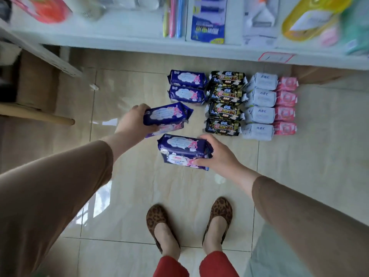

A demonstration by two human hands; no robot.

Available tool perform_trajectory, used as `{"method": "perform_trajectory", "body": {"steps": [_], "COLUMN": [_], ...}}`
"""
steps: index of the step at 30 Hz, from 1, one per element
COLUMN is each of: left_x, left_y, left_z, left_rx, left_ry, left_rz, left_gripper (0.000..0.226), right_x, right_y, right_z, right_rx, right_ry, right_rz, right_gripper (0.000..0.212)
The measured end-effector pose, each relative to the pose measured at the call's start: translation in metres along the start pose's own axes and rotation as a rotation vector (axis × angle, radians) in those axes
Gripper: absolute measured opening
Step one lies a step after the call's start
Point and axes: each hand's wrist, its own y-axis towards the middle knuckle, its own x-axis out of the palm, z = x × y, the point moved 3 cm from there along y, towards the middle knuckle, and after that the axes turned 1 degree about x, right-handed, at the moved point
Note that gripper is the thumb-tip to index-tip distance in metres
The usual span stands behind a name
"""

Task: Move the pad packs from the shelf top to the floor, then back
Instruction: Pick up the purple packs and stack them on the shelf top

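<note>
My left hand (133, 120) grips a dark blue pad pack (166, 114) by its left end, above the tiled floor (139, 186). My right hand (217, 154) grips another blue pad pack (182, 149) by its right end, nearer to me. Two more blue packs (186, 86) lie on the floor below the shelf. To their right lie a column of several black packs (225, 104), a column of pale blue-grey packs (259, 105) and a column of pink packs (285, 105).
The white shelf top (139, 31) runs across the upper view with toothbrushes (172, 17), a blue card pack (208, 19) and a yellow bag (311, 19). Cardboard boxes (38, 82) stand at the left. My feet in leopard-print shoes (189, 222) stand on the tiles.
</note>
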Motion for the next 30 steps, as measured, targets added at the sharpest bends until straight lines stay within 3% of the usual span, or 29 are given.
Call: {"method": "perform_trajectory", "body": {"steps": [4, 15, 22, 30], "left_x": [-0.109, -0.420, -0.542, -0.609], "left_y": [-0.062, -0.214, -0.223, -0.133], "left_z": [0.055, 0.228, 0.327, 0.442], "left_rx": [0.044, 0.311, 0.445, 0.527], "left_ry": [-0.090, -0.211, -0.186, -0.033], "left_rz": [0.040, 0.268, 0.367, 0.421], "left_gripper": [0.052, 0.054, 0.052, 0.048], "right_x": [-0.064, -0.234, -0.324, -0.440], "right_y": [-0.074, -0.270, -0.313, -0.265], "right_z": [-0.099, -0.399, -0.497, -0.546], "right_rx": [-0.002, -0.245, -0.415, -0.505], "right_ry": [0.126, 0.153, 0.154, 0.121], "right_rz": [0.030, 0.104, 0.201, 0.269], "right_gripper": [0.059, 0.050, 0.049, 0.054]}}
